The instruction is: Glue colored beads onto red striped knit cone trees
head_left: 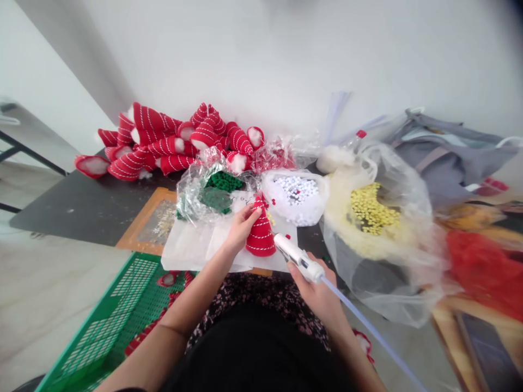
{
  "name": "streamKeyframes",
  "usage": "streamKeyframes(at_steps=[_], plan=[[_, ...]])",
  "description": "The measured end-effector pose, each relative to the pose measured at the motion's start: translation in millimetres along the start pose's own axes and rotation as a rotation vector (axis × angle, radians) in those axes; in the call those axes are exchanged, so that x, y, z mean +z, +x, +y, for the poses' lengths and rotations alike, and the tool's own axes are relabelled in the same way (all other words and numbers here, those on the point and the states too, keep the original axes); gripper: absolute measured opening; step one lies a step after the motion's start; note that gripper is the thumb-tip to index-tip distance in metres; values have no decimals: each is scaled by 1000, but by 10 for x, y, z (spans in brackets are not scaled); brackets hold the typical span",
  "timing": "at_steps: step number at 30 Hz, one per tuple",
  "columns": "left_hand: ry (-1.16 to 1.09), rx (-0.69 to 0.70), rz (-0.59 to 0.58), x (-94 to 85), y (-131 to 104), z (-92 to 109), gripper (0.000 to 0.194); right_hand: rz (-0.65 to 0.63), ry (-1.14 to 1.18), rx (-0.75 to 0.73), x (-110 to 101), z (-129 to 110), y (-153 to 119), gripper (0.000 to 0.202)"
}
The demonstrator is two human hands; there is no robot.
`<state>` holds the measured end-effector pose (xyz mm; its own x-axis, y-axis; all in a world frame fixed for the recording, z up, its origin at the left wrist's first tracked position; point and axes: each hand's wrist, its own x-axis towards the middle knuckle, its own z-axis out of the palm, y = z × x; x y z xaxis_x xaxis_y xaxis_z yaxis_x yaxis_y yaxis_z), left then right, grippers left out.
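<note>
A red cone [261, 234] with white stitched stripes lies on white paper [188, 245], its tip away from me. My left hand [242, 224] pinches the cone near its tip. A white glue gun [297, 258] with a long pale glue stick behind it is gripped in my right hand [318, 286], its nozzle close to the cone's right side. Behind the cone are a bag of green pompoms [223, 182] and a bag of white pompoms [294, 190]. Yellow pompoms [373, 209] fill a larger clear bag on the right.
Many striped red cones [155, 136] are heaped at the back left of the dark table [73, 201]. A green basket [110, 316] with red pieces stands below at the left. Grey bags [445, 152] and red mesh [486, 267] are at the right.
</note>
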<state>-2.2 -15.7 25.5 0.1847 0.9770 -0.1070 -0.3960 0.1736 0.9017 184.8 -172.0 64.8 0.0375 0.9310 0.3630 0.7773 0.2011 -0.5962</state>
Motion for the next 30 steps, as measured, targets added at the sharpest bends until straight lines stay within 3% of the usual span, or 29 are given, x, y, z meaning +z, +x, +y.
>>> streamKeyframes(at_steps=[6, 13, 23, 30], plan=[[29, 6, -63, 11, -48, 11, 43, -22, 21, 7, 128, 59, 84, 41], [78, 49, -105, -25, -38, 5, 42, -16, 44, 50, 224, 37, 67, 50], [47, 28, -41, -52, -18, -23, 45, -19, -64, -17, 89, 28, 33, 52], [-145, -125, 30, -156, 11, -24, 50, 88, 248, 211, 136, 186, -10, 47]])
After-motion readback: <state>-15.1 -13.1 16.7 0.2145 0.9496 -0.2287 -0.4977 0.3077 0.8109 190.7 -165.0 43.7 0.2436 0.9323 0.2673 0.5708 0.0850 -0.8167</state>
